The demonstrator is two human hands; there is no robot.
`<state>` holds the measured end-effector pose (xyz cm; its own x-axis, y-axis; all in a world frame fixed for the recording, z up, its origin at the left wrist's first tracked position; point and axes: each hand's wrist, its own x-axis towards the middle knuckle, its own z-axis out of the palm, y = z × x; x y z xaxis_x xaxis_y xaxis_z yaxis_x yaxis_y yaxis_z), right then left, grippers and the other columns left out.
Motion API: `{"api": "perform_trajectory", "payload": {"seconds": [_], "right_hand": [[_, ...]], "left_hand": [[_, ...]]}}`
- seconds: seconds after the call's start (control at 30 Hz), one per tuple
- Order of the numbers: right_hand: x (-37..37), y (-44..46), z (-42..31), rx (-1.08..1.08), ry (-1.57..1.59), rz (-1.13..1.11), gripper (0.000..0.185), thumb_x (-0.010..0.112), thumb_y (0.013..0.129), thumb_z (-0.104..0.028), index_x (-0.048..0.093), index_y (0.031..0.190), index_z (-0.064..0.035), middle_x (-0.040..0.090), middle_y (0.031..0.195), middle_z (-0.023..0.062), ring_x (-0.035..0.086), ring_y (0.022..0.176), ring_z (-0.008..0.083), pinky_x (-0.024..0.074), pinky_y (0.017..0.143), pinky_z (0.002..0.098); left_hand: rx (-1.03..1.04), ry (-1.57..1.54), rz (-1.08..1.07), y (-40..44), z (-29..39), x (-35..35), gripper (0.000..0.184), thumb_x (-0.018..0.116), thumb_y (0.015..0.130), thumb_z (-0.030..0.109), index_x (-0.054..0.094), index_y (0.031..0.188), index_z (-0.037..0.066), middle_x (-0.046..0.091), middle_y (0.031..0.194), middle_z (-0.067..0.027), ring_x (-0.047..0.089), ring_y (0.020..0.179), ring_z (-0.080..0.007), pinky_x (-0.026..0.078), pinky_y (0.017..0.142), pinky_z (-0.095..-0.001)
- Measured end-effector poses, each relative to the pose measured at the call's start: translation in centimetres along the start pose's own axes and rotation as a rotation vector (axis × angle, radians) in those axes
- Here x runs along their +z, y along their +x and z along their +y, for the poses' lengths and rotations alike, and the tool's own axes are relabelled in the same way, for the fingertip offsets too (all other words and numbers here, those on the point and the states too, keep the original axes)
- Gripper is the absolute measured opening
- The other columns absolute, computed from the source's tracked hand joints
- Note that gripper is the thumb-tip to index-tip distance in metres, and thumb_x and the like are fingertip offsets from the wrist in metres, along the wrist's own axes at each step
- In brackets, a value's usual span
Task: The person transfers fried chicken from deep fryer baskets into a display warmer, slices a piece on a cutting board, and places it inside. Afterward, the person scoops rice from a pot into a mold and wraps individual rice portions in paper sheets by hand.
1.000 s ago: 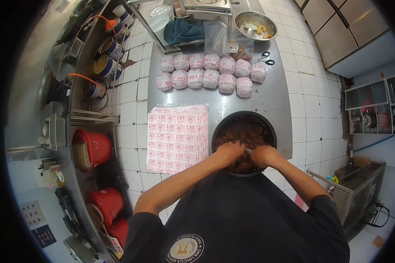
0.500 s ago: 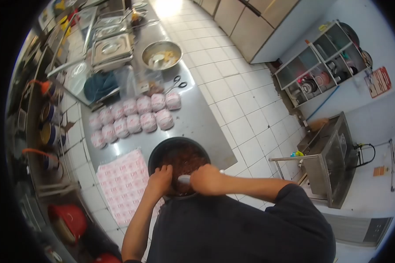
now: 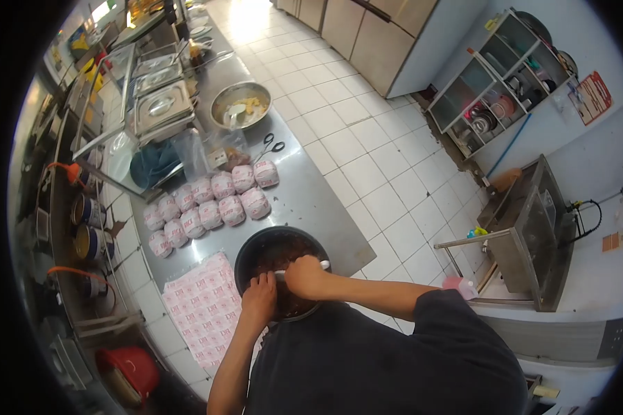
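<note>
A dark round pot [image 3: 242, 259] with reddish-brown food [image 3: 273, 259] in it stands at the near edge of the steel table. My left hand [image 3: 260, 296] is closed over the pot's left rim. Inside the pot's mouth, my right hand [image 3: 304, 278] grips a white spoon [image 3: 324, 265]; one end sticks out right of my fist, and a pale part shows to its left near my left fingers. The food hides its lower part. Printed wrapping paper [image 3: 201, 304] lies left of the pot. Beyond it sit two rows of wrapped round bundles [image 3: 221, 197].
Scissors [image 3: 270, 146], a clear bag [image 3: 218, 152] and a metal bowl [image 3: 221, 104] with a white scoop lie farther along the table [image 3: 318, 200]. Lidded steel pans [image 3: 160, 107] stand at the left. A sink [image 3: 533, 235] is at the right.
My right hand has moved up and left within the pot, closer to my left hand. The spoon's white end now shows plainly right of my fist. The camera view has shifted slightly.
</note>
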<state>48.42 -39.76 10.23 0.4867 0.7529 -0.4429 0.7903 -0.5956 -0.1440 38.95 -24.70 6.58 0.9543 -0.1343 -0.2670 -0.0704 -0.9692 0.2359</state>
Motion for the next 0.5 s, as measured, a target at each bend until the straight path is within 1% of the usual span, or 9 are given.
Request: {"api": "perform_trajectory", "payload": {"seconds": [0.07,0.1,0.13,0.17,0.2,0.27,0.3,0.4,0.5], "right_hand": [[-1.9,-1.2,-0.4,0.052,0.056,-0.001,0.021,0.060,0.084,-0.021,0.076,0.086,-0.0089,0.074,0.086,0.0101,0.072,0.079,0.0246,0.0552,0.065,0.0364],[0.7,-0.2,-0.4,0.088,0.051,-0.051,0.020,0.060,0.083,-0.021,0.076,0.085,-0.0093,0.074,0.086,0.0102,0.072,0.079,0.0243,0.0549,0.064,0.0369],[4.6,1.0,0.2,0.030,0.030,-0.052,0.019,0.061,0.083,-0.021,0.076,0.084,-0.0099,0.074,0.083,0.0108,0.072,0.076,0.0241,0.0547,0.064,0.0365],[4.0,0.3,0.0,-0.052,-0.058,0.017,0.019,0.062,0.082,-0.023,0.076,0.084,-0.0101,0.074,0.081,0.0107,0.073,0.075,0.0235,0.0550,0.065,0.0358],[1.4,0.0,-0.3,0.030,-0.049,-0.013,0.019,0.062,0.083,-0.025,0.076,0.086,-0.0116,0.074,0.084,0.0087,0.072,0.080,0.0233,0.0545,0.067,0.0343],[-3.4,-1.3,-0.4,0.136,0.043,-0.021,0.019,0.063,0.084,-0.027,0.076,0.085,-0.0127,0.074,0.087,0.0072,0.072,0.083,0.0224,0.0542,0.066,0.0325],[-1.8,-0.5,0.1,0.129,0.055,0.022,0.018,0.064,0.084,-0.026,0.075,0.083,-0.0122,0.074,0.087,0.0075,0.072,0.080,0.0213,0.0544,0.065,0.0325],[1.7,1.2,0.7,0.089,-0.045,-0.132,0.019,0.061,0.086,-0.023,0.076,0.088,-0.0118,0.074,0.090,0.0084,0.072,0.086,0.0208,0.0547,0.069,0.0328],[-3.1,-1.3,-0.4,0.105,-0.012,-0.105,0.020,0.059,0.088,-0.021,0.076,0.092,-0.0125,0.074,0.095,0.0082,0.072,0.091,0.0217,0.0543,0.072,0.0325]], "left_hand": [[-0.041,-0.025,0.026,-0.8,0.3,0.2,0.044,0.063,0.077,0.005,0.047,0.117,-0.002,0.057,0.107,-0.0180,0.059,0.097,-0.0367,0.056,0.077,-0.0430],[-0.055,-0.034,0.056,-0.5,0.8,-0.2,0.041,0.061,0.078,0.003,0.048,0.116,-0.002,0.057,0.105,-0.0168,0.059,0.097,-0.0358,0.056,0.076,-0.0421],[-0.082,-0.036,0.089,-0.4,1.1,-0.8,0.037,0.060,0.079,0.002,0.049,0.114,-0.002,0.058,0.103,-0.0157,0.060,0.097,-0.0348,0.056,0.074,-0.0412],[-0.082,-0.036,0.112,-0.7,1.0,-0.6,0.037,0.059,0.079,0.002,0.049,0.114,-0.001,0.058,0.104,-0.0158,0.059,0.098,-0.0349,0.056,0.074,-0.0411],[-0.099,-0.039,0.148,-0.4,1.0,-0.3,0.037,0.058,0.079,0.002,0.049,0.114,-0.001,0.057,0.105,-0.0160,0.058,0.099,-0.0349,0.056,0.075,-0.0410],[-0.102,-0.083,0.148,-0.7,1.0,-0.6,0.052,0.061,0.073,-0.002,0.044,0.122,-0.008,0.055,0.109,-0.0198,0.056,0.103,-0.0365,0.054,0.083,-0.0417],[-0.106,-0.082,0.139,-0.3,0.9,-0.6,0.051,0.061,0.073,-0.003,0.044,0.121,-0.008,0.055,0.109,-0.0198,0.056,0.102,-0.0362,0.054,0.082,-0.0410],[-0.116,-0.068,0.102,-0.2,1.4,0.3,0.048,0.060,0.074,-0.003,0.045,0.119,-0.008,0.055,0.107,-0.0199,0.056,0.099,-0.0359,0.055,0.079,-0.0393],[-0.114,-0.062,0.112,0.3,1.2,0.3,0.044,0.059,0.075,-0.002,0.045,0.116,-0.008,0.054,0.105,-0.0201,0.057,0.097,-0.0364,0.055,0.077,-0.0381]]}}
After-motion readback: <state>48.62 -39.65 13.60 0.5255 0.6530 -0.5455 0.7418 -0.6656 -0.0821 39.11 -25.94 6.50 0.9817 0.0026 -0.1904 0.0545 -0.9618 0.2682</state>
